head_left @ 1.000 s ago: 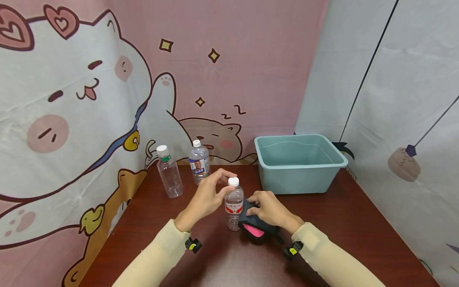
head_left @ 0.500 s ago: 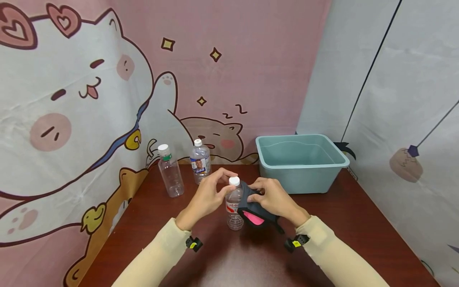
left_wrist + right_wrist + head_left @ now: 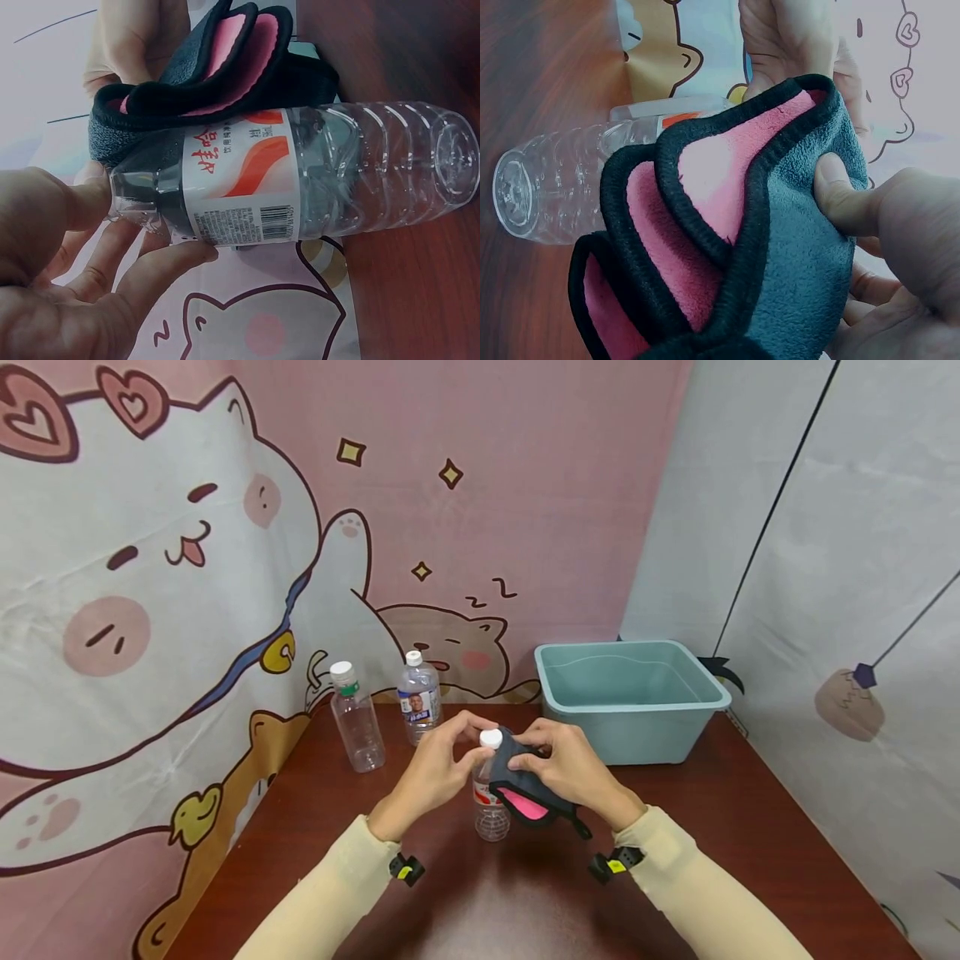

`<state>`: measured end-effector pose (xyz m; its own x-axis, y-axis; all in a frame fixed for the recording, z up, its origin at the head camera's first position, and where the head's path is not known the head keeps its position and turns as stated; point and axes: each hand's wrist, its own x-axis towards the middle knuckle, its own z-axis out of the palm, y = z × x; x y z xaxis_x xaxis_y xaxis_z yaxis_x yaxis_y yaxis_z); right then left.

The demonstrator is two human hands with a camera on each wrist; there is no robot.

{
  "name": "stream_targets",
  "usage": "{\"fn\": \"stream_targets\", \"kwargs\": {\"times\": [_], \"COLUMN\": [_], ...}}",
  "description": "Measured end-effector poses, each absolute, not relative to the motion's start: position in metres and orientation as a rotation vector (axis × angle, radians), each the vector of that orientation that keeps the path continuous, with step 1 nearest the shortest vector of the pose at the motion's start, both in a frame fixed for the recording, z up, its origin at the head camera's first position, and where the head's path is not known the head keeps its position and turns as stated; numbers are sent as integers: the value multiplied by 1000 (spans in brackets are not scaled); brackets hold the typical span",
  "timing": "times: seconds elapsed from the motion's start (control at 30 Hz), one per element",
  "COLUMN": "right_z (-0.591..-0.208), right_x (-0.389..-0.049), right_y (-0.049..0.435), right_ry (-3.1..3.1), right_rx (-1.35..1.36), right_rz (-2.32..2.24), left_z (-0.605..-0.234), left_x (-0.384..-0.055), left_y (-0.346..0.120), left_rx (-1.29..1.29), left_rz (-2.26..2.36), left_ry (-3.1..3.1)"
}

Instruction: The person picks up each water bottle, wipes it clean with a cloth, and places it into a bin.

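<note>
A clear plastic bottle with a white cap and a red-and-white label stands upright on the table. At its top, my left hand pinches the cap between thumb and fingers. My right hand grips a folded cloth, dark grey outside with pink lining and black edging. In the left wrist view the cloth lies against the bottle's shoulder and upper label. The right wrist view shows the right thumb pressed on the grey side; its other fingers are mostly behind the cloth.
A clear bottle with a green neck band and another with a blue label stand at the back left of the brown table. A teal plastic bin sits at the back right. A printed curtain hangs behind.
My right hand has moved the cloth up and left along the bottle, now covering part of its upper side near the cap. The left hand keeps its hold on the cap.
</note>
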<state>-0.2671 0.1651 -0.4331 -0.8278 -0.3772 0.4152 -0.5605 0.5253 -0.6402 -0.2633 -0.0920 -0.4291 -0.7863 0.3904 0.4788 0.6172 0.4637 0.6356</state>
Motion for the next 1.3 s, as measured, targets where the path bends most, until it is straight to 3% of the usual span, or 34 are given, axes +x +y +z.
{"fn": "stream_targets", "kwargs": {"times": [0.9,1.3], "right_z": [-437,-469], "right_x": [-265,-270], "right_y": [168,173], "right_ry": [-2588,-2650], "right_rx": [798,853], "right_rz": [1079,988], "left_z": [-430,-428], "left_x": [-263,-261], "left_y": [-90,-91], "left_rx": [-844,-831], "left_rz": [-1230,-1247], "left_ry": [-2462,-2463]}}
